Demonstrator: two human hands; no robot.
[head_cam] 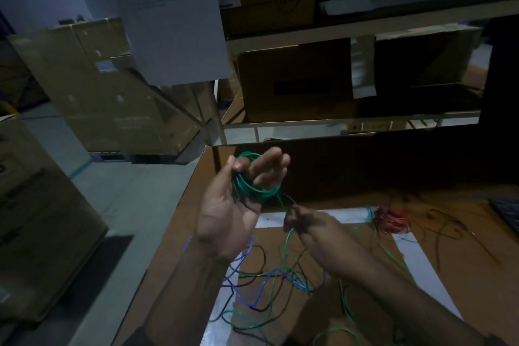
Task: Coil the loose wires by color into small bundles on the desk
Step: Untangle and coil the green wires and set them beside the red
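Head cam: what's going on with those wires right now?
A person is winding the green wire into a coil around the fingers of the left hand, held above the desk. The right hand pinches the loose green strand and feeds it in. A red bundle already lies on the desk. Blue wire and black wire remain tangled with green below the hands.

A brown bench (179, 255) marked with white tape strips (418, 258) carries a loose tangle of green wire (297, 270), blue wire (252, 286) and black wire (259, 257); a coiled red bundle (393, 219) lies at its far right, near more dark strands (446, 222)
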